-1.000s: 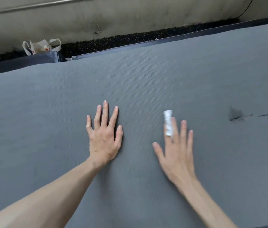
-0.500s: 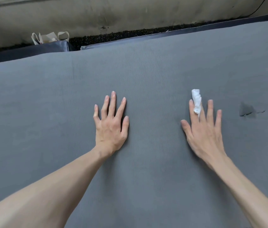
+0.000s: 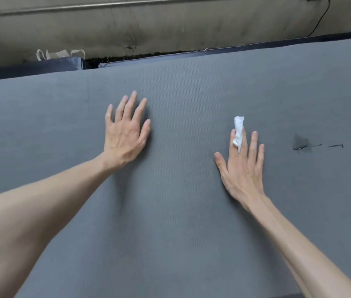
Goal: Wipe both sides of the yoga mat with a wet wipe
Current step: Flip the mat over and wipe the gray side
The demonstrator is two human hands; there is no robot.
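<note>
Both of my hands are lying flat on the grey yoga mat (image 3: 181, 211), well short of its far edge, with bare mat stretching out on every side. My left hand (image 3: 125, 134) is pressing down, fingers straight and spread. My right hand (image 3: 243, 166) is pinching the crumpled white wet wipe (image 3: 238, 131) between two straight fingers. One dark tear (image 3: 301, 143) is showing toward the mat's right end.

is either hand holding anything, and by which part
The right hand pinches the wipe between its index and middle fingers, near the wipe's lower end. The left hand holds nothing.
</note>
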